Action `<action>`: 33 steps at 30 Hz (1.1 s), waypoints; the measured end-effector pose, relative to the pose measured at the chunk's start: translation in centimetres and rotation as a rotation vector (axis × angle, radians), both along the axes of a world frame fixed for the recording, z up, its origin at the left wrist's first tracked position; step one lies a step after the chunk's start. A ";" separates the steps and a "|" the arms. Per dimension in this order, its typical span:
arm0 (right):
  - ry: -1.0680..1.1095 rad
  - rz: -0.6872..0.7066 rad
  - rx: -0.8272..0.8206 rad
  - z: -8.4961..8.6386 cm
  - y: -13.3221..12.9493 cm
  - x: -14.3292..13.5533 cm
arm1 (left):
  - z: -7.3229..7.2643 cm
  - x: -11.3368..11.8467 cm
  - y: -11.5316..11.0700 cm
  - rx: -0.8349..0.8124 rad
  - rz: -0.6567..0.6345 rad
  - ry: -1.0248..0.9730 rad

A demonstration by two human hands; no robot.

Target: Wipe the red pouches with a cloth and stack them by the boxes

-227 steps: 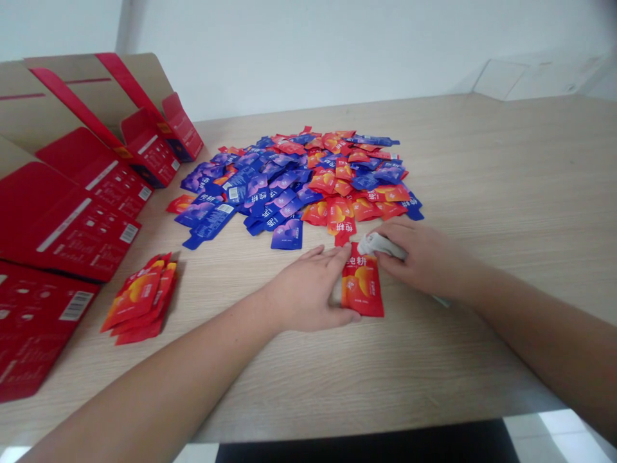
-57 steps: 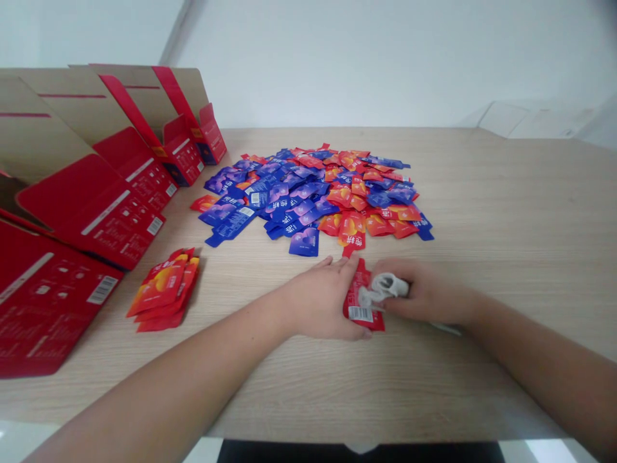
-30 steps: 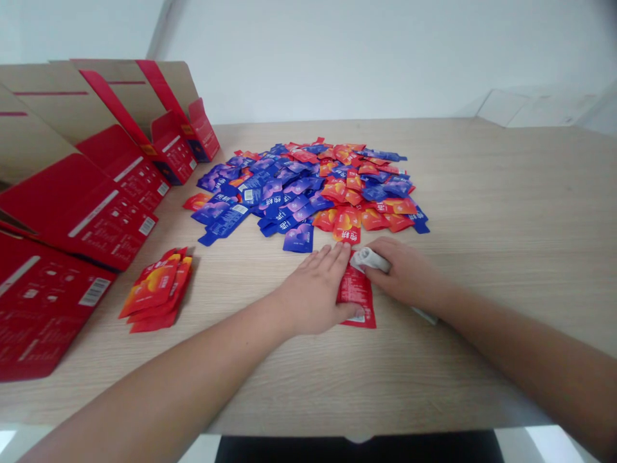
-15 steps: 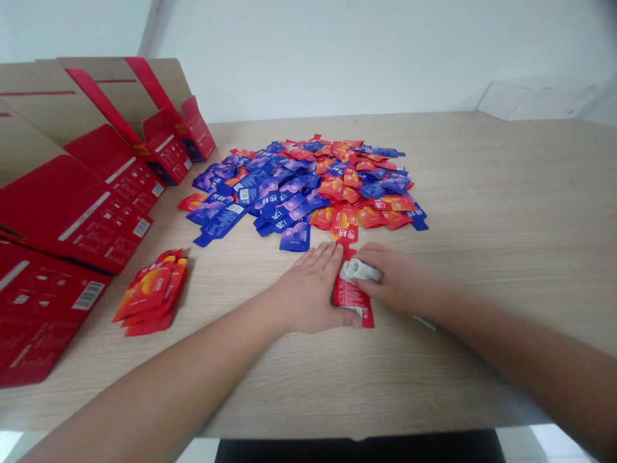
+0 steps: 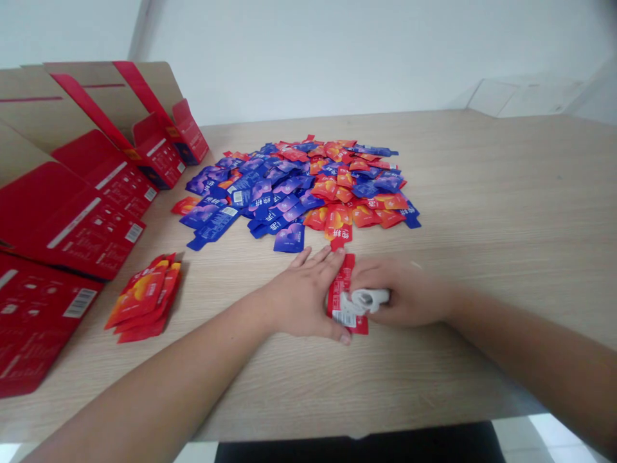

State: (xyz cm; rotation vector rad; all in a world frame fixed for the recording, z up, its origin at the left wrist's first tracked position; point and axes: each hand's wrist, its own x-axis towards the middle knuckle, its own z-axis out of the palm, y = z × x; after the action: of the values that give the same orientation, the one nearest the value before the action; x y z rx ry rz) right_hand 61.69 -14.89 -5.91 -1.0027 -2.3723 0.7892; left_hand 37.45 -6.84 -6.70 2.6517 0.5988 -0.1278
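A red sachet [image 5: 341,283] lies on the table in front of me, its printed back and barcode facing up. My left hand [image 5: 303,297] rests flat along the sachet's left edge with the fingers stretched out. In my right hand [image 5: 409,289] is a rolled-up white tissue or cloth [image 5: 370,299], pinched between the fingers and pressed on the lower part of the sachet. Just beyond the sachet is a heap of blue [image 5: 289,238] and red-orange sachets [image 5: 339,222]. My left fingertips are close to the heap's near edge.
A small stack of red-orange sachets [image 5: 144,296] lies left of my left forearm. Several opened red cartons [image 5: 72,218] stand along the table's left side. A white wall [image 5: 361,58] rises behind the table [image 5: 482,212].
My right hand has slid the white wad down the sachet toward me, towards the barcode end. My left hand stays on the sachet's left edge. The whole view has shifted slightly.
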 end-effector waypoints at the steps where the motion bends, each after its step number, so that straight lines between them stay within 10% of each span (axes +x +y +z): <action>1: -0.008 0.057 -0.035 0.3 -0.3 -0.2 | 0.1 0.0 0.0 0.001 -0.003 0.010; 5: -0.115 0.064 -0.076 0.4 -0.7 -1.1 | 0.2 0.0 0.1 -0.005 -0.014 0.017; 15: -0.319 -0.498 0.131 -2.0 3.1 1.7 | -0.2 -0.3 0.0 0.002 -0.010 0.024; 22: -0.199 -0.758 0.201 -2.6 4.0 2.3 | 0.2 0.9 -4.6 0.098 0.120 -0.060; 33: -0.207 -0.789 0.194 -3.1 4.3 2.8 | 2.0 2.4 -7.1 0.462 0.165 0.132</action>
State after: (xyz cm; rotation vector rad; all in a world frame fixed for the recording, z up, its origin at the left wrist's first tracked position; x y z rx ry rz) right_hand 64.50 -10.59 -8.98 -1.8099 -1.8818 0.1586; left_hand 39.85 -13.91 -4.72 3.0338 0.9908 -0.1289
